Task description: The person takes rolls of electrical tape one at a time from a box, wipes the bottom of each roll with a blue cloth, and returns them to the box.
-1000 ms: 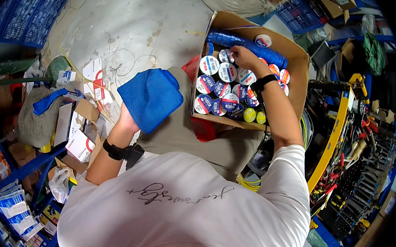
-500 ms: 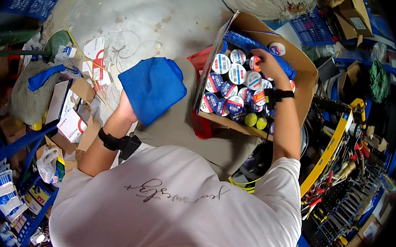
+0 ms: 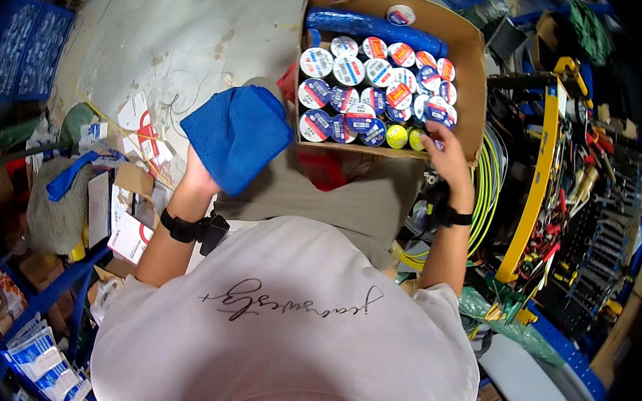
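Since the earlier frame, the right hand (image 3: 451,152) has shifted from the far part of the carton (image 3: 470,84), beside the blue bundle (image 3: 374,29), to its 5 o'clock corner. Its fingers are partly curled at the edge of a purple-and-white roll (image 3: 442,109); whether that roll is gripped cannot be told.

Labelled rolls (image 3: 349,71) stand packed in rows within the carton, round ends up. Yellow-green rolls (image 3: 397,137) sit at 6 o'clock; the blue bundle lies across 12 o'clock, with a loose roll (image 3: 400,15) beyond it.

At the carton's 8 o'clock, a blue cloth (image 3: 235,136) drapes over the left hand (image 3: 201,175); the fingers are covered, so their opening cannot be told.

Further out, yellow cable (image 3: 478,222) coils at 5 o'clock, a tool rack (image 3: 533,181) stands at 4, and blue crates (image 3: 17,52) at 9.
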Available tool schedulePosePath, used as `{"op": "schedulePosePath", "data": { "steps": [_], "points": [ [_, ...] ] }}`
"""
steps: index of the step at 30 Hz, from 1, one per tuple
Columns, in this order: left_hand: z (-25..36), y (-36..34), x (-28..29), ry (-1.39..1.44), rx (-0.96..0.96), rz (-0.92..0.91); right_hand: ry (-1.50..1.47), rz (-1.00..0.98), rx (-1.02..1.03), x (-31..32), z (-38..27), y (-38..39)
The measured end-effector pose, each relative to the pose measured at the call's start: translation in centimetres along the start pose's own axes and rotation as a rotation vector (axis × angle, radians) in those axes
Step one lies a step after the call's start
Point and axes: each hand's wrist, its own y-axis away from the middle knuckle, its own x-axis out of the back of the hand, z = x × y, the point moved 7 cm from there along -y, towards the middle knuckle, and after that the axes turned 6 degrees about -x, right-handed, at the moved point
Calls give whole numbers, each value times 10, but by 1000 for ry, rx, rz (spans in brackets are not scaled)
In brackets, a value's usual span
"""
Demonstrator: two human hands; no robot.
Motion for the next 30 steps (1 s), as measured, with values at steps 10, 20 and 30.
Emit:
{"op": "schedulePosePath", "data": {
  "steps": [10,20,30],
  "points": [
    [-25,5,-26,-216,23,-34,16,156,21,3,7,15],
    [-37,10,-36,-301,22,-17,134,263,-81,12,44,-65],
    [-50,6,-35,-357,57,9,76,489,87,71,29,-36]
  ]
}}
